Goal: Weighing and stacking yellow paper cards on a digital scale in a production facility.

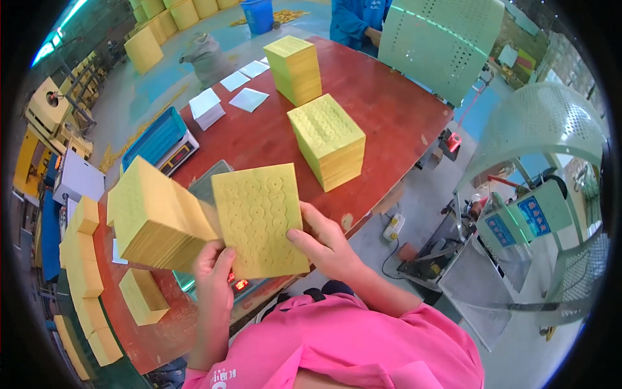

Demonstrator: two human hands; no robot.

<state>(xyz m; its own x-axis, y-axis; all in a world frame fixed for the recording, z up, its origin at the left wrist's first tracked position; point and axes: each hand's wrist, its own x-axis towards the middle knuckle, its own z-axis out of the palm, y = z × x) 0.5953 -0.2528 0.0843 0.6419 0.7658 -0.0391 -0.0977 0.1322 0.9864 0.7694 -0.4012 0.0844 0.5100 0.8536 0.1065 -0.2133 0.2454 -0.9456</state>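
A yellow paper sheet (259, 220) stamped with rows of small circles is held up in front of me, possibly a thin bundle. Its lower left corner is pinched by my left hand (216, 269). My right hand (327, 240) grips the right edge, thumb on the face. Close to my left hand, a tall stack of yellow paper (159, 214) leans beside the sheet. A scale (241, 284) with red lit digits shows below, partly hidden by the sheet and my left hand. Two more stamped stacks, a nearer one (330, 142) and a farther one (293, 68), stand on the table.
The red table (382, 97) also bears a blue-tray scale (162, 142), white paper slips (206, 107) and a small yellow block (144, 297). Yellow stacks (87, 279) line the left. Perforated machine guards (538, 129) stand to the right. A person in blue (353, 26) works at the far side.
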